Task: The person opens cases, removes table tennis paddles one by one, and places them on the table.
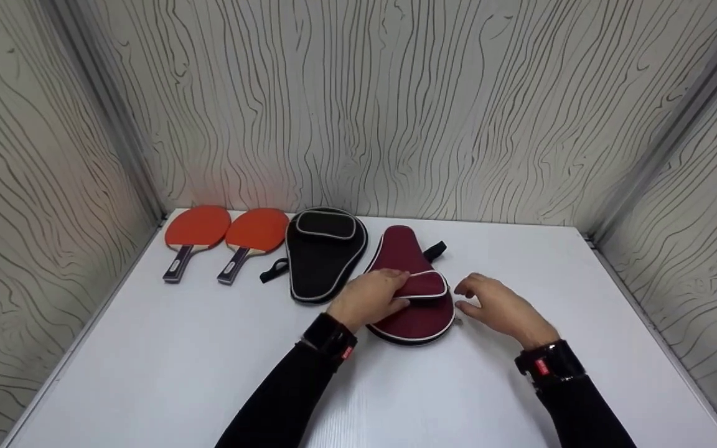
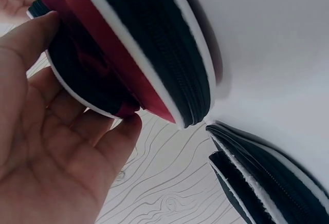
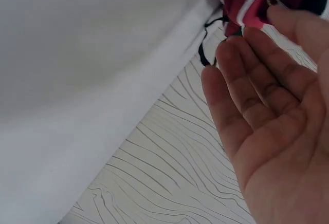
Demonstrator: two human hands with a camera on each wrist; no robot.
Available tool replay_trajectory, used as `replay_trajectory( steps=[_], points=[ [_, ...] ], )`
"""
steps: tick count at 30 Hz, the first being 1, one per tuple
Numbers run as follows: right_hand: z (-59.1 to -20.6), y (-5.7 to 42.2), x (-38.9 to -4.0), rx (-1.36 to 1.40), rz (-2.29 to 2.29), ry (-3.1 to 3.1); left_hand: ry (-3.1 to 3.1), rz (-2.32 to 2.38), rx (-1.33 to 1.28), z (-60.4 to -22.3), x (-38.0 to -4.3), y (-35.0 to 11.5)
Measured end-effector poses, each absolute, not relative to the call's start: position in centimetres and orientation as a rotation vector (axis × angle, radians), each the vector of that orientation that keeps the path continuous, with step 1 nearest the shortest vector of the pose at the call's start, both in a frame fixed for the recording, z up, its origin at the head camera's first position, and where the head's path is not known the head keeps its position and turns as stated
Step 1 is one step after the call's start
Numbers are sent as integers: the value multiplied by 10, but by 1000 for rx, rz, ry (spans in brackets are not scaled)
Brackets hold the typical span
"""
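A maroon table tennis paddle case (image 1: 417, 325) with white piping lies on the table, its narrow end pointing away from me. My left hand (image 1: 365, 300) grips the small raised pocket (image 1: 426, 285) on its front. In the left wrist view the thumb (image 2: 38, 34) is on one edge of this pocket and the fingertips are on the opposite edge, with a dark band between. My right hand (image 1: 498, 306) is at the case's right side, fingers loosely bent and holding nothing. A small metal zipper pull (image 3: 275, 1) shows near its thumb in the right wrist view.
Left of the maroon case lies a black paddle case (image 1: 324, 267) with grey piping and a strap (image 1: 274, 270). Two orange paddles, one outer (image 1: 198, 226) and one inner (image 1: 257, 230), lie farther left. Patterned panels (image 1: 358, 112) enclose the white table (image 1: 196, 361) at the back and sides.
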State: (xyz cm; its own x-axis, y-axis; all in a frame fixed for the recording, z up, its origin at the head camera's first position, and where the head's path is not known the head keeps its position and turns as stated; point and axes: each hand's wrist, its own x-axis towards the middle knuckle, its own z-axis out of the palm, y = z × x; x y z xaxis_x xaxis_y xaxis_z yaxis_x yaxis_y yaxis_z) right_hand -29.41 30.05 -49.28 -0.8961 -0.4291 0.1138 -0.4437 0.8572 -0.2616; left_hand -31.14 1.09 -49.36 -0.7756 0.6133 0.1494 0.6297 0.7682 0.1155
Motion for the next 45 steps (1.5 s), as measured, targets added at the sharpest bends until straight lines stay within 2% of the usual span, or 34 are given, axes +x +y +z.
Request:
replay_trajectory(
  steps=[9,18,35,45],
  points=[
    [-503,304,-280,723,486,-3081,-2854,-252,-1019,-494,-311,11],
    [-508,297,-280,749,356,-3015,-2841,-244,-986,-493,-306,17],
    [-499,307,-282,608,378,-3066,-2679,-23,-769,-502,-299,49],
    [-497,305,-278,609,395,-3097,-2720,-3,-674,-503,-309,63]
  ],
)
